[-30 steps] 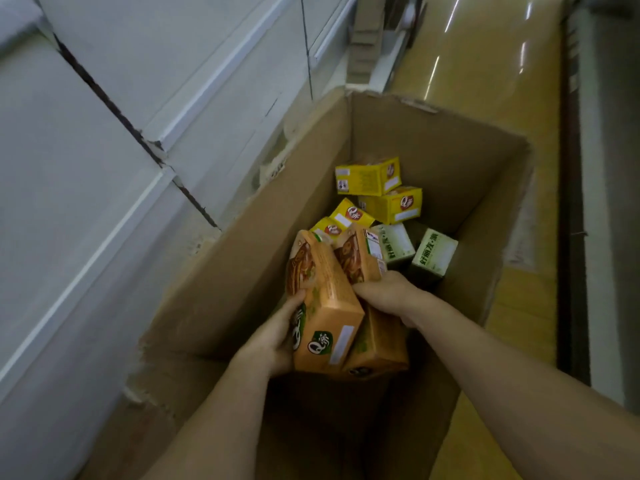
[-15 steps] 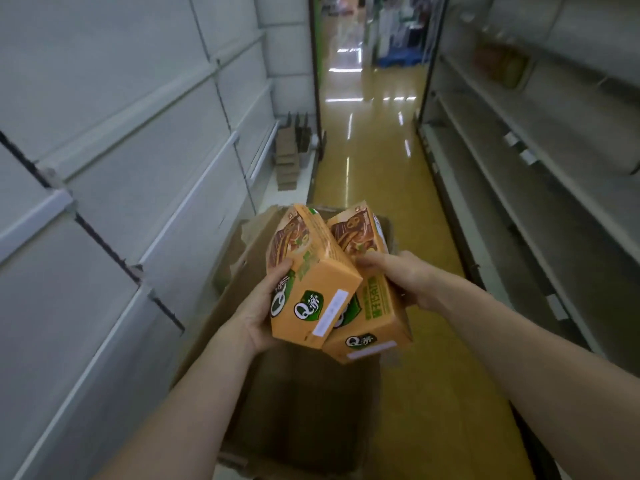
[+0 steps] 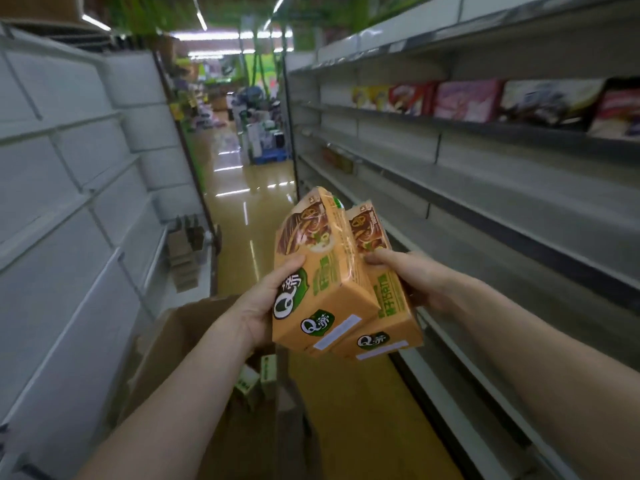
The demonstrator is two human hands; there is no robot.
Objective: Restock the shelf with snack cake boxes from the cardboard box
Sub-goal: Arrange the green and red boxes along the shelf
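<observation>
Two orange snack cake boxes are held up in the aisle at chest height, side by side and touching. My left hand (image 3: 266,296) grips the left orange box (image 3: 318,282) by its left face. My right hand (image 3: 412,278) grips the right orange box (image 3: 384,306) from its right side. Below them stands the open cardboard box (image 3: 180,341), with a few green-and-white boxes (image 3: 258,375) visible inside. The grey shelf (image 3: 485,188) on the right runs beside the boxes and is mostly bare.
Pink, red and yellow packages (image 3: 467,100) line an upper shelf on the right. White bare shelving (image 3: 69,188) fills the left side. Flattened cardboard pieces (image 3: 183,251) lean at the left shelf's foot. The yellow aisle floor (image 3: 242,188) runs ahead to distant goods.
Both hands have lifted the two orange boxes out of the cardboard box and up toward the right. My view has risen from the box's inside to the aisle and right shelves.
</observation>
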